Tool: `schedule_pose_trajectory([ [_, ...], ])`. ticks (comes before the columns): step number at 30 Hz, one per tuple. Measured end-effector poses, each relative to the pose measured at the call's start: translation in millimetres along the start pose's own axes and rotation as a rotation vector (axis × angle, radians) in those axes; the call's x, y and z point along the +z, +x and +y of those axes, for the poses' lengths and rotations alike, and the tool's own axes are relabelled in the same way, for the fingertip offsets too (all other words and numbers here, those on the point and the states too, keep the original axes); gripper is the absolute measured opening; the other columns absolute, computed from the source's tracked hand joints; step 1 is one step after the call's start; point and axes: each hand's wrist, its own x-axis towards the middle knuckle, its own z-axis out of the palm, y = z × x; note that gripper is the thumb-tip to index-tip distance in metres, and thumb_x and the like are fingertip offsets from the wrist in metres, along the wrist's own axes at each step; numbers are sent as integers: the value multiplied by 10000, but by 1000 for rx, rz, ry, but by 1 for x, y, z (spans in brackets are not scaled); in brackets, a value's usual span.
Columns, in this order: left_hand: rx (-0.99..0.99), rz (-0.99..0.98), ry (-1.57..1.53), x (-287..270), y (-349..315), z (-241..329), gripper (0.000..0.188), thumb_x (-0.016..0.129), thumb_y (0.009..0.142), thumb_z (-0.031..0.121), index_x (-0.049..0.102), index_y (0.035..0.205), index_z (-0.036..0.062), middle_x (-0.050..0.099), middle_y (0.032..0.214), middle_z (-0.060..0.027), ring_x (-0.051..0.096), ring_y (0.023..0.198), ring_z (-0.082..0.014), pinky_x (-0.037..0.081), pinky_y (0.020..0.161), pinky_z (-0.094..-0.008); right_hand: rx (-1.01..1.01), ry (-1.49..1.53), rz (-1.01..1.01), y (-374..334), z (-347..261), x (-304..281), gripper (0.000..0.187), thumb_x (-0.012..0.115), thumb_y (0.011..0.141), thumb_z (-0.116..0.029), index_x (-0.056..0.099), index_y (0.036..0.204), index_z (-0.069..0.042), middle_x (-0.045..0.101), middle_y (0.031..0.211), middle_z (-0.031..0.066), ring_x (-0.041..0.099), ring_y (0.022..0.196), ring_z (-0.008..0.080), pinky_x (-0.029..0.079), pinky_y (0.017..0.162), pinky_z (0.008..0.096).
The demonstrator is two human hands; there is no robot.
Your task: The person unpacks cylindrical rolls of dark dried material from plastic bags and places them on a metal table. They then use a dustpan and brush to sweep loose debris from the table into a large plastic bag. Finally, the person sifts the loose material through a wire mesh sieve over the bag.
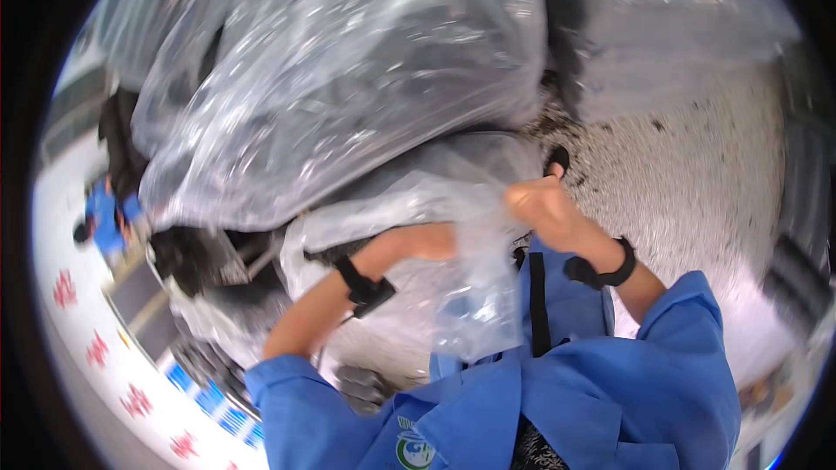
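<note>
A clear plastic bag (483,296) hangs in front of me, its loose film draped between my hands and down over my blue clothes. My right hand (550,211) is closed in a fist at the film's upper right edge. The left hand (428,241) reaches into the film from the left, and its fingers are hidden by the plastic. Beyond my hands lies a large sack (374,78) of clear plastic, bulging with dark contents that I cannot make out.
Another plastic-wrapped bundle (670,43) stands at the far right. Dark debris litters the speckled floor (688,165). At the far left a person in blue (106,216) is beside a bench. Dark grey pieces (361,385) lie below my left forearm.
</note>
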Motion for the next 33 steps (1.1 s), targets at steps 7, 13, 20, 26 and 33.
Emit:
schedule_pose_trajectory([
  [7, -392, 9, -457, 149, -169, 2, 864, 285, 862, 728, 312, 1432, 80, 296, 1478, -148, 293, 1356, -313, 237, 1120, -437, 473, -323, -703, 59, -97, 31, 652, 605, 803, -238, 287, 1355, -98, 598, 776, 95, 573, 658, 167, 468, 623, 278],
  [13, -287, 315, -292, 182, -241, -21, 713, 459, 857, 659, 442, 1367, 161, 566, 1256, -161, 534, 1170, -311, 394, 1022, -420, 218, -681, -750, 78, -102, 82, 195, 616, 702, -64, 501, 856, -29, 532, 591, 89, 526, 514, 188, 389, 489, 329],
  [20, -1067, 1599, 199, 155, -312, -268, 696, 787, 654, 342, 526, 1229, 49, 543, 1206, -242, 510, 1160, -335, 429, 950, -413, 191, -942, -733, 137, -173, 221, 153, 550, 732, -20, 613, 870, -2, 606, 685, 95, 577, 590, 176, 455, 542, 284],
  [26, -451, 1784, -504, 156, -249, -437, 322, 661, 755, 177, 644, 1047, 43, 682, 870, -98, 645, 821, -228, 495, 752, -327, -188, -746, -954, 141, 29, 473, 260, 540, 793, -30, 601, 1046, -49, 609, 943, 163, 610, 842, 335, 507, 747, 393],
  [33, 315, 1646, -976, 217, -289, -301, 245, 688, 747, 39, 659, 989, 15, 667, 904, -42, 610, 816, -127, 491, 752, -295, -290, -1115, -970, 132, 107, 570, 665, 599, 787, -462, 391, 1393, -283, 204, 1505, 170, 213, 1364, 427, 185, 1051, 605],
])
